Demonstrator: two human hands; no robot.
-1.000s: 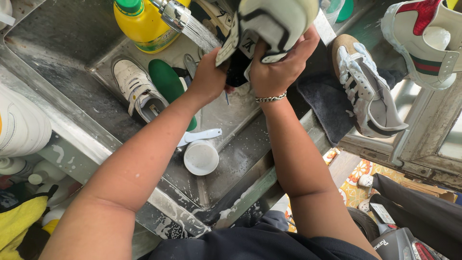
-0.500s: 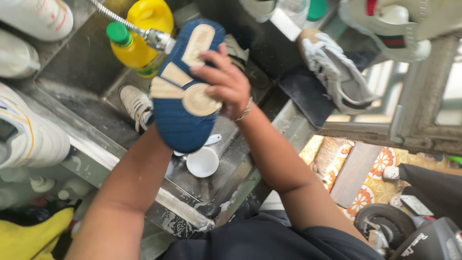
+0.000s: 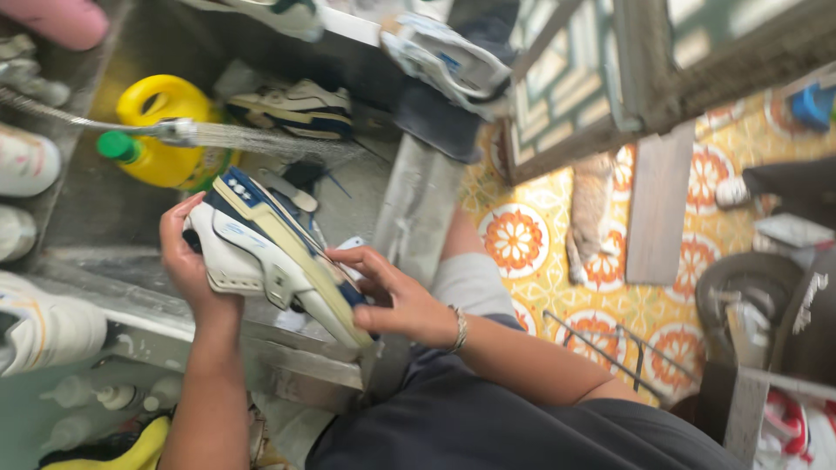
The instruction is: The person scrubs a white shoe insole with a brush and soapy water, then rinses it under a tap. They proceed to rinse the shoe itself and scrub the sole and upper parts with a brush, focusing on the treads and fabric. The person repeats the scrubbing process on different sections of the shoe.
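Observation:
I hold a white and navy sneaker (image 3: pixel 266 252) with a cream sole over a metal sink (image 3: pixel 113 218). My left hand (image 3: pixel 185 265) grips its toe end from the left. My right hand (image 3: pixel 392 300), with a bracelet on the wrist, grips the heel end on the right. A spray hose nozzle (image 3: pixel 178 132) shoots a jet of water just above the shoe. A yellow detergent bottle (image 3: pixel 165 130) with a green cap stands behind the nozzle.
Another sneaker (image 3: pixel 296 106) lies in the sink's far part. More shoes rest on the ledge at top (image 3: pixel 444 57) and at left (image 3: pixel 48 326). A patterned orange tile floor (image 3: pixel 540 252) lies to the right, with a wooden board (image 3: pixel 659 209).
The view swung right and down. The shoe turned from sole-up under the water to lying on its side, lower, held at both ends.

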